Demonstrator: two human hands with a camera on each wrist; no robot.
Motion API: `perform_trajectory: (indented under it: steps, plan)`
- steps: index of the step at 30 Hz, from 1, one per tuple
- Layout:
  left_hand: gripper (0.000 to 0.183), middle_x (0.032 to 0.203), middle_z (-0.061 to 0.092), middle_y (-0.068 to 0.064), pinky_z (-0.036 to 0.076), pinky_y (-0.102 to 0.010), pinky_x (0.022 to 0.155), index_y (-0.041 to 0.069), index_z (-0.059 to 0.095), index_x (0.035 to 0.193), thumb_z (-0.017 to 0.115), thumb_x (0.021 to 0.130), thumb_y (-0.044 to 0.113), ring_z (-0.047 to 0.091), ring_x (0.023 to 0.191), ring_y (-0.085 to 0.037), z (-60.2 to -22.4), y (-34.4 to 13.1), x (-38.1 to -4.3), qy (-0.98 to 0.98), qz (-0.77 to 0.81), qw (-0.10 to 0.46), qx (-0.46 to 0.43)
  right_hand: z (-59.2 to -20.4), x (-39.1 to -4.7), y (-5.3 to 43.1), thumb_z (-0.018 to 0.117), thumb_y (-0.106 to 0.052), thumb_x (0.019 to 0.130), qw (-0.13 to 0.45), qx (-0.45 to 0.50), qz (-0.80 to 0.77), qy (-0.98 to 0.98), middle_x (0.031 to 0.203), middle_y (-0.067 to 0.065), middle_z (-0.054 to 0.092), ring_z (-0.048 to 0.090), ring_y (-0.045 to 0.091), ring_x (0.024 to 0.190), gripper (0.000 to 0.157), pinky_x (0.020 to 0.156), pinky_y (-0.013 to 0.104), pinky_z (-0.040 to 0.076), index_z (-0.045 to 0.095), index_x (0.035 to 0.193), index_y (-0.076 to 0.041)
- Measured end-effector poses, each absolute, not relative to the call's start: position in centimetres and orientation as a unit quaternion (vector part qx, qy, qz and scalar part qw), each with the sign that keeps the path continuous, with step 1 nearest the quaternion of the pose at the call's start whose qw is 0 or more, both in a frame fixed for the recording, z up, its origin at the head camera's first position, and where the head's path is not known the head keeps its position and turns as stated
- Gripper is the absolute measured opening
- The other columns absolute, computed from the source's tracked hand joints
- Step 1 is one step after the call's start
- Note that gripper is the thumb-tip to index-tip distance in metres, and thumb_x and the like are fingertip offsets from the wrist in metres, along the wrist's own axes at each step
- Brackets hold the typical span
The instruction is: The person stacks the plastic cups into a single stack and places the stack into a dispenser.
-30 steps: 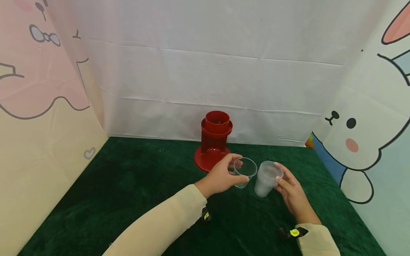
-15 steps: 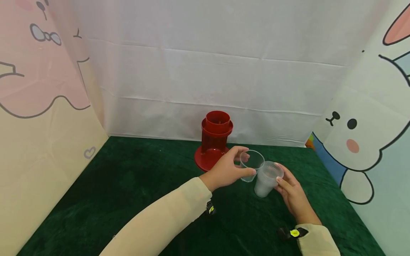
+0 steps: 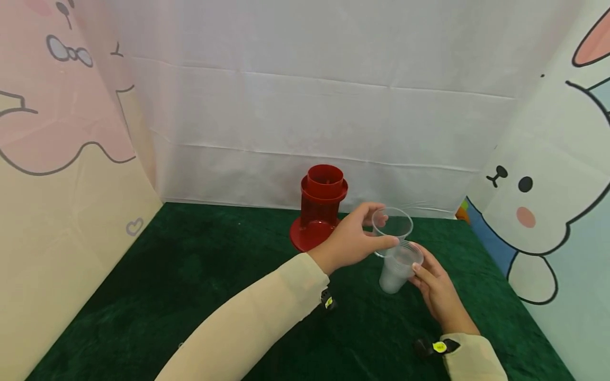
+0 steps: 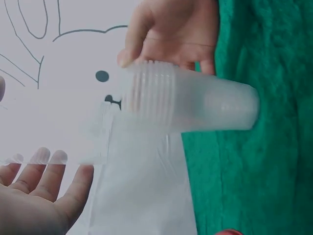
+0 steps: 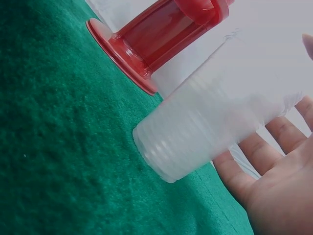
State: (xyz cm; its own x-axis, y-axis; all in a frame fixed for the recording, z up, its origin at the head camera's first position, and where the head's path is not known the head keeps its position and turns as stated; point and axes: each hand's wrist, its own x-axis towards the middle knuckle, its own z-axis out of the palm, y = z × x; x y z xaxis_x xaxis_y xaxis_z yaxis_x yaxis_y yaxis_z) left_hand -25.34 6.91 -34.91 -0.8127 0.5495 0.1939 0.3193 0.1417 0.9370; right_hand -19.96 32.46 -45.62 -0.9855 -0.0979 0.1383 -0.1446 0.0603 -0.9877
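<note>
My left hand [image 3: 355, 238] holds a single clear plastic cup [image 3: 394, 223] upright between thumb and fingers. Its base overlaps the mouth of a nested stack of cups [image 3: 395, 275] in the head view. My right hand [image 3: 436, 288] grips that stack near its rims, with the thumb in front and the fingers behind. In the left wrist view several stacked rims [image 4: 151, 93] show beside the single cup's base, and the right hand [image 4: 181, 29] is round the stack. The right wrist view shows the stack's frosted lower part [image 5: 171, 152] close over the green cloth.
A red plastic cup dispenser [image 3: 320, 206] with a round base stands at the back of the table, behind my left hand. Green cloth [image 3: 190, 264] covers the table. A white curtain [image 3: 286, 106] hangs behind, with cartoon-printed panels at both sides.
My left hand has moved right and away from me with the single cup, from beside the stack to above its mouth. The right hand and stack have stayed nearly still.
</note>
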Motion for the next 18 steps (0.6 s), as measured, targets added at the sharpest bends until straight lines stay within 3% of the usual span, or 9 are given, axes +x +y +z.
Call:
perform_trajectory:
  steps: [11, 18]
  plan:
    - [0.07, 0.139, 0.058, 0.004, 0.055, -0.031, 0.091, 0.025, 0.044, 0.152, 0.078, 0.093, 0.038, 0.055, 0.122, -0.013, -33.7, 8.3, -25.3, 0.741, 0.59, 0.094, 0.307, -45.5, -19.9, 32.2, 0.04, -0.024, 0.113, 0.02, 0.076, 0.679, -0.73, 0.156, -0.001, 0.032, 0.039, 0.012, 0.132, 0.049, 0.096, 0.017, 0.046, 0.031, 0.161, -0.019]
    - [0.071, 0.14, 0.058, 0.004, 0.051, -0.03, 0.099, 0.023, 0.043, 0.155, 0.077, 0.094, 0.035, 0.053, 0.126, -0.012, -32.9, 9.1, -25.3, 0.74, 0.582, 0.084, 0.325, -45.7, -19.9, 32.3, 0.04, -0.023, 0.113, 0.019, 0.077, 0.681, -0.728, 0.153, -0.004, 0.035, 0.04, 0.012, 0.132, 0.048, 0.096, 0.018, 0.047, 0.032, 0.161, -0.021]
